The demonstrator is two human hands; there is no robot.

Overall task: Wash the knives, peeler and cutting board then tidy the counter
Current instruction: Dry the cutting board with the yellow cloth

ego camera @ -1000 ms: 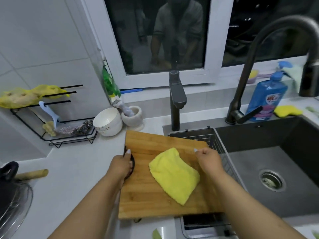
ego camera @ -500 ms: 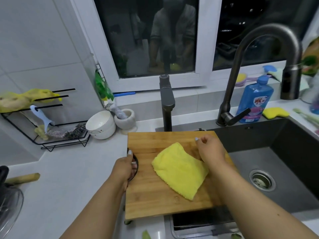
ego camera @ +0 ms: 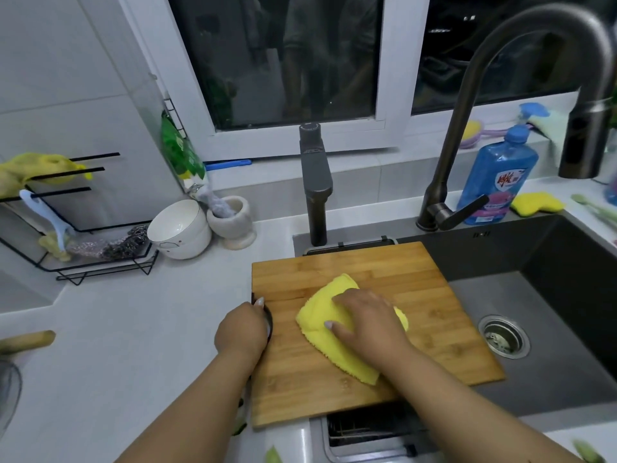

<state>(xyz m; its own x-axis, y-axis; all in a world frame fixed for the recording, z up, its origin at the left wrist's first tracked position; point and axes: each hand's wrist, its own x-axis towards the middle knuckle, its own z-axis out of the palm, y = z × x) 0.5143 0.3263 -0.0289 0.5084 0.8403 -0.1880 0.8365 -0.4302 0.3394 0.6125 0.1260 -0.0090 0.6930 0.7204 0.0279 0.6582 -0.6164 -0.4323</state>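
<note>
Pressing flat on a yellow cloth [ego camera: 347, 332], the right hand [ego camera: 369, 324] lies palm down w/ fingers spread, near the middle of a wooden cutting board [ego camera: 367, 332]. The cloth is folded, roughly diamond-shaped, one point toward the board's near edge. The left hand [ego camera: 242, 330] is closed around the board's left edge, fingers curled over a dark round handle ring there.

The board rests across the left part of a dark sink [ego camera: 551, 329], its left edge over the white worktop [ego camera: 133, 345] and its right corner jutting over the basin, close to the drain [ego camera: 504, 335]. A wire rack shows in the gap below the board's near edge.

Behind the board's far edge stand a short dark tap [ego camera: 315, 185] and, further right, a tall curved tap [ego camera: 500, 95]. A blue soap bottle [ego camera: 497, 175] sits at the sink's far rim beside the tall tap, w/ a yellow sponge [ego camera: 536, 203] just right of it.

At the worktop's far left: a white bowl [ego camera: 180, 228] beside a stone mortar [ego camera: 232, 222], & a black wire rack [ego camera: 83, 228] holding a blue-handled tool, scrubbing pads & a yellow cloth draped over its bars. A dark window [ego camera: 283, 55] runs along the back wall.
</note>
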